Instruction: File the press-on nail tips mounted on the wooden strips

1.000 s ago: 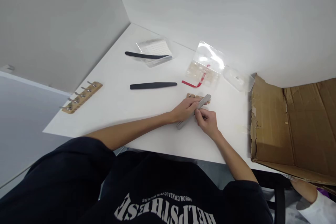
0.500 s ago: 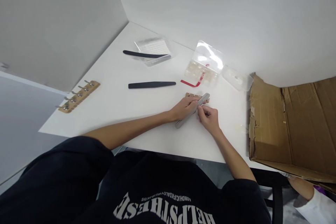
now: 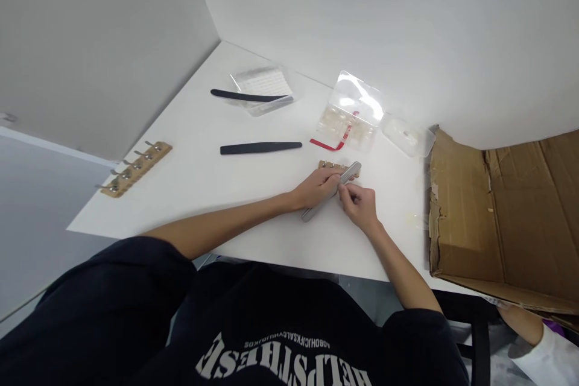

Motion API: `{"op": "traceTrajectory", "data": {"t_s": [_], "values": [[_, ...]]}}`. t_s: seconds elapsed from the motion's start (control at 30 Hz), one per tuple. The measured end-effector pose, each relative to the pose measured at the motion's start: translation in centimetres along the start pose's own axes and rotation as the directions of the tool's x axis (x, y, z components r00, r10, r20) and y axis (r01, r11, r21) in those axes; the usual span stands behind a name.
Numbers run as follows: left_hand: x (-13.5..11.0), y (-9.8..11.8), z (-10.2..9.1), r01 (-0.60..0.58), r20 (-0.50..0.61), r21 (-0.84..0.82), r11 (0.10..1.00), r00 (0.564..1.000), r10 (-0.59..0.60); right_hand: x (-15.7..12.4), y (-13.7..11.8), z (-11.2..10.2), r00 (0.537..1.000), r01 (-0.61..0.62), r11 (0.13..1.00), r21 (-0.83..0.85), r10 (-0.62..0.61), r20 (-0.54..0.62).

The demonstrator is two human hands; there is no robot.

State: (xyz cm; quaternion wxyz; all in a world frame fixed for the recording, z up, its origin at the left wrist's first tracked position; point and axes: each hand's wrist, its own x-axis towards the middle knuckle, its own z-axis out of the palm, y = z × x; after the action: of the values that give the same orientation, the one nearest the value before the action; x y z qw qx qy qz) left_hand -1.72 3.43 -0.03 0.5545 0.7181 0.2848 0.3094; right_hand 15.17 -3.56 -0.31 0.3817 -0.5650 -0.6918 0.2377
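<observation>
A long grey nail file (image 3: 351, 171) slants over the white table, its lower end showing below my wrist. My left hand (image 3: 316, 187) is closed round its middle. Against the file's right edge, my right hand (image 3: 359, 205) has its thumb and forefinger pinched together; whatever is between them is too small to make out. Just behind my left fingers lies a wooden strip with small metal clips (image 3: 324, 164), partly hidden by the hand and the file.
Two dark nail files lie on the left, one straight (image 3: 261, 148) and one curved (image 3: 246, 96) across a clear packet (image 3: 265, 81). An open clear box (image 3: 335, 120) holds pale nail tips and a red strip. A second clip strip (image 3: 137, 169) and a cardboard box (image 3: 465, 217) flank the table.
Almost nothing differs. My right fingers have shifted very slightly along the file's edge, and the whole view has moved a little.
</observation>
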Motion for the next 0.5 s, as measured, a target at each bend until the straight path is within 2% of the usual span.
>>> {"op": "traceTrajectory", "data": {"t_s": [0.07,0.23,0.4,0.5], "values": [[-0.01,0.02,0.04,0.004,-0.006,0.007,1.0,1.0,-0.004,0.06,-0.02,-0.05,0.999,-0.008,1.0,-0.012,0.008,-0.037],[0.02,0.05,0.1,-0.005,-0.002,-0.001,1.0,1.0,0.005,0.05,-0.18,0.02,0.998,0.063,0.998,-0.013,-0.062,0.027],[0.13,-0.17,0.09,-0.036,-0.005,-0.006,0.999,0.999,0.036,0.12,-0.07,-0.04,0.999,0.005,1.0,-0.015,-0.005,-0.049],[0.1,-0.15,0.1,-0.019,0.007,-0.044,0.999,1.0,0.019,0.05,-0.06,0.04,0.999,0.043,0.999,-0.02,-0.043,0.009]]}}
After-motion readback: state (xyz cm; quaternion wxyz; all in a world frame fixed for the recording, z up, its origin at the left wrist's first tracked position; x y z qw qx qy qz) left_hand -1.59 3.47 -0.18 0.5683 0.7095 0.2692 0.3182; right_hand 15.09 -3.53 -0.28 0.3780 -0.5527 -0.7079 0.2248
